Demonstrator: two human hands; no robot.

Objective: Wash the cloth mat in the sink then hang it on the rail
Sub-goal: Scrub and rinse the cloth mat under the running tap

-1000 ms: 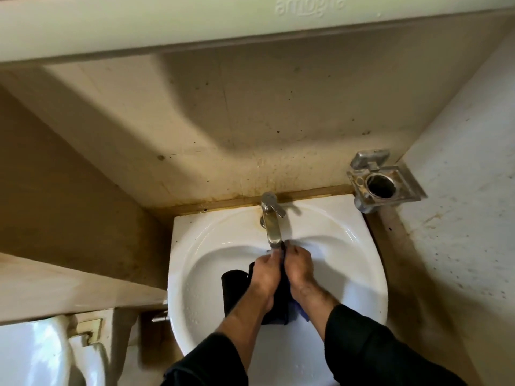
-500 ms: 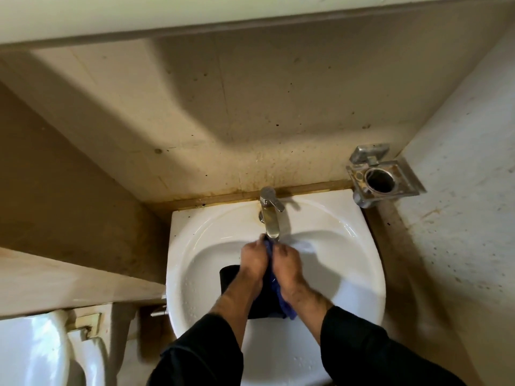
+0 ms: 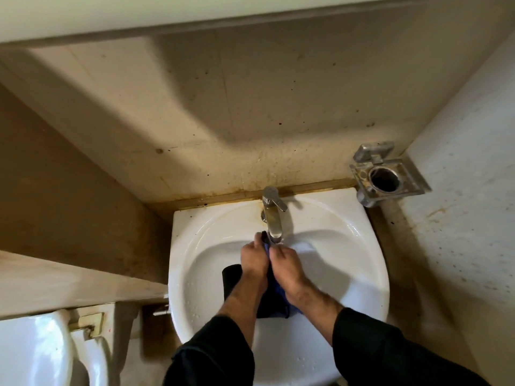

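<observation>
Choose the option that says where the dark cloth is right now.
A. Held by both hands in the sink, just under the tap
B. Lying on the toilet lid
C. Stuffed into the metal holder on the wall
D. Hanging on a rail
A: the left hand and right hand grip the cloth over the sink, right below the tap.

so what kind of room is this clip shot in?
Most likely a small bathroom: a white wall-mounted sink with a metal tap, part of a toilet at lower left, and a metal cup holder fixed to the wall on the right.
</observation>
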